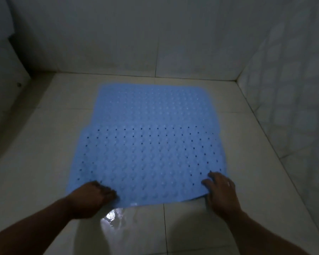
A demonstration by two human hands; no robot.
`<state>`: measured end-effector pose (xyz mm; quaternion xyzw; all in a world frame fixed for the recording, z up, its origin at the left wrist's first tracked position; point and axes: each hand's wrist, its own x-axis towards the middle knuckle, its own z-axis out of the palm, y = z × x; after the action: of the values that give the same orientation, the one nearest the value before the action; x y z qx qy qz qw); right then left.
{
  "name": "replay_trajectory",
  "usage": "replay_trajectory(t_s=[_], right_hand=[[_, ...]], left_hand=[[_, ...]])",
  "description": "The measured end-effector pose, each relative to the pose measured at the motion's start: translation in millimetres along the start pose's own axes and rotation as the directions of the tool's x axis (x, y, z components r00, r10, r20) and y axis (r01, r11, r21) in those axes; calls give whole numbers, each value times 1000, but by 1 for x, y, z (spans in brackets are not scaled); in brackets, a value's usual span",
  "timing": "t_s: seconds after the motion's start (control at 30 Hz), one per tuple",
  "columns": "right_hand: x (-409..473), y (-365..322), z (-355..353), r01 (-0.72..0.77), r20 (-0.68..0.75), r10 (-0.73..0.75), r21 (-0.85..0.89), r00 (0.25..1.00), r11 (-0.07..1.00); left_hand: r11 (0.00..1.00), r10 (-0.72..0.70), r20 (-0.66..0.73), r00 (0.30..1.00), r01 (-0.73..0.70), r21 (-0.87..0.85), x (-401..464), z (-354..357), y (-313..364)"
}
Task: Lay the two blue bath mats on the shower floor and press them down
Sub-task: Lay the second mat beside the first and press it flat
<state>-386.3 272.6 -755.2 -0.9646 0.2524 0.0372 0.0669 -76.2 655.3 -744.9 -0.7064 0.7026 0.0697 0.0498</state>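
Two pale blue, perforated, bubble-textured rubber bath mats are being seen on the white tiled shower floor (191, 227), in dim light. The far blue mat (151, 103) is lying flat near the back wall (118, 43), and the near blue mat (147, 162) is being laid with its far edge over the far one's near edge, so that the two are overlapping in a band across the middle. The long axis of the near mat is running left to right, across the line of the arms.

The near edge of that mat is being held at both ends. The left hand (91, 196) is being kept at the near-left corner with its fingers curled round the edge; the right hand (221, 190) is at the near-right corner, fingers bent on top and the mat's edge seemingly pinched, lifted slightly off the floor there. Neither grip is spread flat.

The rest of the mat is lying forward of both grips, away from the body, so pressing is judged to call for the hands being flattened and worked forward from the near edge. Each hand is nearest its own corner. A wet, shining patch (110, 216) is being seen on the floor just beside the left hand
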Motion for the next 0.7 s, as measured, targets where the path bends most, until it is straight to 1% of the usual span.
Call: replay_trajectory(t_s=[0.07,0.1,0.13,0.17,0.2,0.23,0.3,0.33,0.37,0.4,0.43,0.47,0.5,0.53,0.57,0.6,0.7], right_hand=[[-28,5,18,38,105,-30,-71,994,997],[-33,6,20,38,143,-27,-78,989,996],[-31,6,21,14,144,-5,-67,990,998],[-23,5,21,-14,109,19,-49,994,999],[-12,2,20,-30,60,32,-30,998,999],[3,-3,19,-37,26,37,-12,999,999],[40,-19,16,-52,7,52,15,999,999],[59,-29,13,-69,20,69,29,997,997],[78,-43,12,-97,64,94,45,994,994],[96,-58,13,-132,113,125,59,986,989],[110,-72,17,-177,155,162,83,974,981],[122,-84,22,-232,196,206,124,959,965],[129,-93,26,-290,238,247,163,939,943],[135,-98,33,-330,267,276,182,923,926],[136,-98,40,-342,272,289,171,918,924],[135,-96,44,-331,262,286,147,922,932],[121,-84,52,-293,254,259,103,932,951]], left_hand=[[990,-76,-5,997,75,-117,-3,4,10],[985,-113,-30,993,108,-136,-1,4,10],[982,-150,-56,987,143,-120,5,4,8],[983,-164,-81,983,155,-99,14,5,4],[984,-170,-69,983,165,-72,24,6,0],[983,-183,-47,982,181,-39,36,8,-5],[970,-243,63,968,245,-13,65,4,-13],[960,-275,104,956,279,-31,79,1,-13],[945,-315,139,939,324,-49,90,1,-13],[911,-390,181,903,407,-65,100,2,-11],[849,-497,193,846,520,-92,107,5,-7],[759,-612,192,767,638,-131,113,9,-2],[645,-714,205,669,743,-179,117,12,5],[542,-777,232,585,809,-226,121,20,11],[478,-807,247,536,839,-261,123,27,17],[452,-824,236,515,849,-274,123,32,21],[460,-834,179,521,837,-296,120,47,34]])
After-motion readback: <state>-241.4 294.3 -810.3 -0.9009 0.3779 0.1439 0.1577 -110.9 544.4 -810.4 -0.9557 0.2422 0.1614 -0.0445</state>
